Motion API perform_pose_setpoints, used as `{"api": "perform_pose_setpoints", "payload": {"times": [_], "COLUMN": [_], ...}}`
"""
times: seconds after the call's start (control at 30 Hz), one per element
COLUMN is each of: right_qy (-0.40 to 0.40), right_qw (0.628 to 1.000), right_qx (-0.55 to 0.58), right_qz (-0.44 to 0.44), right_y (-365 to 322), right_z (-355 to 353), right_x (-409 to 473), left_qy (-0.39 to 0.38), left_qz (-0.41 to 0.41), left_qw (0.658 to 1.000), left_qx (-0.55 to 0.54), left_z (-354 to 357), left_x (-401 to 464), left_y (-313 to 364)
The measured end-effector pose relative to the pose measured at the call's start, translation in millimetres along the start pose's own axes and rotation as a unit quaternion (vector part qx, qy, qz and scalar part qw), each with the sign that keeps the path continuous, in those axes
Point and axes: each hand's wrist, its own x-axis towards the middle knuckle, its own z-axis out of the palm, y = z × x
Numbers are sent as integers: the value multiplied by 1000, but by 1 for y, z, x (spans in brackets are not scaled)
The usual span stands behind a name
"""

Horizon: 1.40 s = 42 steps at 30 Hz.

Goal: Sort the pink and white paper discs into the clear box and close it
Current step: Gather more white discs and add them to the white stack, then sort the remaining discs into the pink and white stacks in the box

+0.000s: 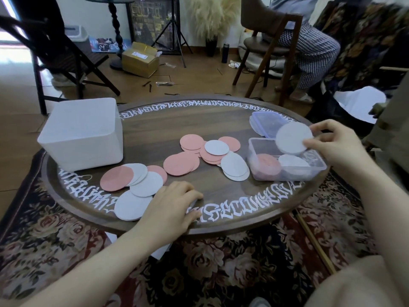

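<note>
Sorting discs into the box
Right hand is pinching a light, flimsy white disc by its edge over the clear box; left hand is resting flat, holding nothing.

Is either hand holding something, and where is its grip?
The right hand pinches a white disc by its right edge, above the clear box. The left hand holds nothing.

discs left of box, lid behind
</note>
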Motion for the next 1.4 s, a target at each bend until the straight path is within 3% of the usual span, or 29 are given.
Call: {"api": "perform_pose_setpoints", "payload": {"times": [0.3, 0.53, 0.73, 0.87, 1.0, 1.2, 1.3, 1.4], "right_qy": [-23, -8, 2, 4, -35, -32, -122, -221], "right_qw": [987, 929, 897, 910, 963, 966, 956, 932], "right_qx": [-153, -366, -440, -414, -249, -115, -60, -102], "right_qz": [51, 52, 51, 6, -98, -228, -260, -268], "right_y": [40, 34, 32, 32, 17, -5, -10, -9], "right_z": [-1, 14, 23, 19, 21, 52, 89, 119], "right_x": [29, 29, 26, 21, 7, -23, -49, -64], "left_qy": [-2, -5, -2, -4, -2, 1, 1, 56], "left_qz": [9, 7, 13, 13, 15, 15, -16, -116], "left_qw": [1000, 1000, 1000, 1000, 1000, 1000, 1000, 991], "left_qx": [12, 13, 12, 13, 13, 13, 15, 35], "left_z": [6, 5, 5, 5, 3, 3, -4, -26], "left_x": [4, 4, 3, 4, 5, 5, 8, 11], "left_y": [-2, -1, -2, -1, 0, -1, -7, -19]}}
